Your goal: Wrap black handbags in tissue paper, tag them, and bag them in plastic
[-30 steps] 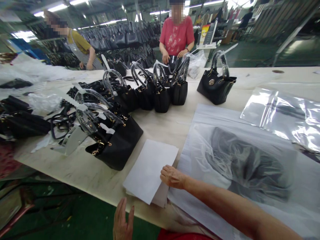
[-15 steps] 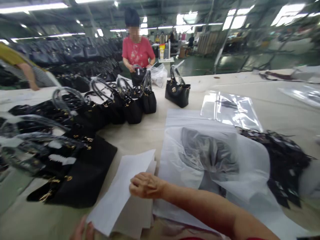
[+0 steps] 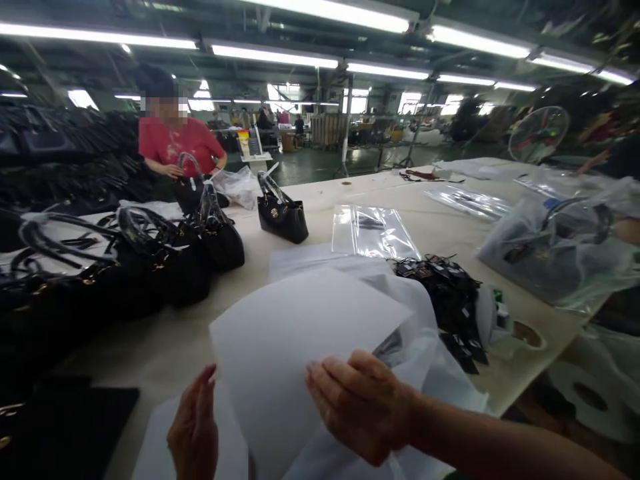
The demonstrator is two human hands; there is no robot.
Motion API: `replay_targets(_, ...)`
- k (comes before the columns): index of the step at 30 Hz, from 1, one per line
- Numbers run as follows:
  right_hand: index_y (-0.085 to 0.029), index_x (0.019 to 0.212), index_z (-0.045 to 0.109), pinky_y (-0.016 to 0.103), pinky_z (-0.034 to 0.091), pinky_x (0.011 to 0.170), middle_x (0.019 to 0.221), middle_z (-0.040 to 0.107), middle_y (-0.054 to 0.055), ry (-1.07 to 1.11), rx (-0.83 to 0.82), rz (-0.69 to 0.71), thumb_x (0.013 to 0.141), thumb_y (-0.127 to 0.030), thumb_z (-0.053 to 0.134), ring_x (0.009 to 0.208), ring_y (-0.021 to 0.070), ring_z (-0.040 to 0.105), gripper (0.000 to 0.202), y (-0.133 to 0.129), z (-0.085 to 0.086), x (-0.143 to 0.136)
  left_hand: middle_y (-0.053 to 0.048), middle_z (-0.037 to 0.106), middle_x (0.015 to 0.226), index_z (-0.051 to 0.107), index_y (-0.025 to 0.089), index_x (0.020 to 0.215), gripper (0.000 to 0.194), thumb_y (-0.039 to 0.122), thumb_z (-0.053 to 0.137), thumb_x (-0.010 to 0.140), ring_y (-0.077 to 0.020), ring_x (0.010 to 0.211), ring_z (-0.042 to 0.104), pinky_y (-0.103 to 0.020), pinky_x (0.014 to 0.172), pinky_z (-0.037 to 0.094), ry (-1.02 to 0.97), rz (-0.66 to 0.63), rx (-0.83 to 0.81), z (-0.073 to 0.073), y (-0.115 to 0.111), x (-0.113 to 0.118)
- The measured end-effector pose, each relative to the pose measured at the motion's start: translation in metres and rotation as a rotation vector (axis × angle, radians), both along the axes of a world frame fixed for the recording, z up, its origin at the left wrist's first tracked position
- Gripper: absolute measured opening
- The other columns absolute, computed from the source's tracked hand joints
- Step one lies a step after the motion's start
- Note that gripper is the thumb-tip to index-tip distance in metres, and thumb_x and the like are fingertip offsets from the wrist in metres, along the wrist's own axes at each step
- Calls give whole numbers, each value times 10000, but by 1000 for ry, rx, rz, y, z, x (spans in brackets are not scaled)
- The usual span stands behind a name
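A large white sheet of paper [image 3: 285, 327] is raised off the table in front of me, slightly bent. My right hand [image 3: 360, 407] grips its lower right part, fingers across the face of the sheet. Close to the sheet's left edge is my left hand [image 3: 195, 427], fingers stretched out and holding nothing; whether it touches the paper I cannot tell. More white paper [image 3: 160, 433] lies below the left hand. Behind the raised sheet is a translucent white wrapping [image 3: 420, 307], with a dark item in it mostly hidden.
Black handbags [image 3: 175, 273] stand along the left, and one small handbag [image 3: 283, 217] stands farther back. Clear plastic [image 3: 373, 230] and a heap of black tags [image 3: 445, 293] lie on the right. A bagged handbag [image 3: 555, 253] is beyond. A person in red [image 3: 180, 143] handles a bag across the table.
My right hand has lifted a white sheet from the stack and carried it right, over the wrapping. My left hand has risen into fuller view. The camera view has turned right.
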State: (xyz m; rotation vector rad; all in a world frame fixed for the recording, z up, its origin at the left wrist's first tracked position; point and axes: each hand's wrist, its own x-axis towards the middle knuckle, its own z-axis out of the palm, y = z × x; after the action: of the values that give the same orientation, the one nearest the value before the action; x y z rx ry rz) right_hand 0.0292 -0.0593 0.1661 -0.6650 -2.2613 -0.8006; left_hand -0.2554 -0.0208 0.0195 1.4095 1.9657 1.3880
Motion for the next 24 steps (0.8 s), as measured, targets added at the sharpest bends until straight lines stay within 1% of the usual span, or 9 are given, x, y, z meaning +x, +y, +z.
replay_targets(2, -127, 980, 660, 309, 424, 777, 1089, 665, 80, 7, -64, -100, 920, -142, 358, 988, 176, 559, 308, 5, -19, 18, -82, 641, 1124, 619, 172, 1083, 596, 647, 397, 798, -275, 1020, 602, -441, 969, 434, -38, -56, -16, 8, 19, 21)
replay_targets(4, -103, 1033, 636, 324, 418, 779, 1064, 663, 91, 6, -149, -183, 919, -108, 340, 961, 183, 552, 317, 16, -45, 32, -92, 653, 1094, 631, 165, 1050, 589, 641, 404, 787, -264, 985, 619, -419, 930, 467, -5, -113, -8, 13, 36, 40)
replay_targets(8, -107, 1001, 613, 336, 430, 735, 958, 651, 98, 0, -311, -283, 886, -79, 410, 853, 191, 548, 234, 43, -115, 44, -106, 662, 1037, 620, 150, 1040, 454, 518, 431, 854, -227, 941, 632, -369, 861, 513, 226, -312, 160, 17, 71, 86)
replay_targets(11, -110, 932, 613, 328, 423, 628, 881, 633, 101, 50, -353, -364, 848, -62, 436, 748, 198, 528, 202, 51, -166, 36, -139, 609, 1180, 573, 139, 1143, 422, 448, 427, 896, -246, 1158, 534, -404, 974, 449, 479, -548, 309, 19, 103, 139)
replay_targets(13, -104, 890, 611, 322, 399, 563, 842, 621, 108, 111, -328, -369, 822, -48, 428, 685, 197, 508, 204, 51, -188, 29, -173, 496, 1334, 491, 115, 1261, 521, 475, 441, 888, -287, 1301, 386, -466, 1031, 383, 646, -713, 290, 19, 126, 179)
replay_targets(15, -103, 865, 605, 316, 376, 527, 821, 613, 110, 173, -313, -356, 799, -48, 433, 658, 198, 501, 192, 50, -200, 25, -203, 372, 1427, 389, 90, 1347, 699, 558, 492, 838, -341, 1366, 247, -548, 1059, 305, 773, -837, 178, 18, 148, 217)
replay_targets(18, -110, 847, 595, 302, 337, 477, 783, 605, 107, 243, -326, -324, 786, -66, 429, 634, 202, 503, 182, 53, -206, 26, -228, 268, 1471, 277, 88, 1409, 929, 673, 547, 739, -387, 1378, 171, -623, 1068, 201, 882, -937, -61, 14, 171, 257)
replay_targets(21, -140, 750, 569, 282, 247, 410, 666, 578, 73, 348, -307, -309, 765, -31, 411, 516, 171, 455, 192, 58, -217, 26, -239, 264, 1468, 251, 92, 1420, 957, 701, 522, 734, -382, 1370, 204, -620, 1073, 178, 938, -1015, -185, 7, 178, 277)
replay_targets(24, -178, 639, 510, 271, 200, 376, 575, 557, 33, 452, -318, -348, 748, -16, 460, 454, 147, 443, 201, 59, -233, 23, -243, 321, 1441, 273, 94, 1415, 917, 708, 465, 762, -368, 1347, 272, -609, 1071, 194, 963, -1054, -126, -3, 175, 284)
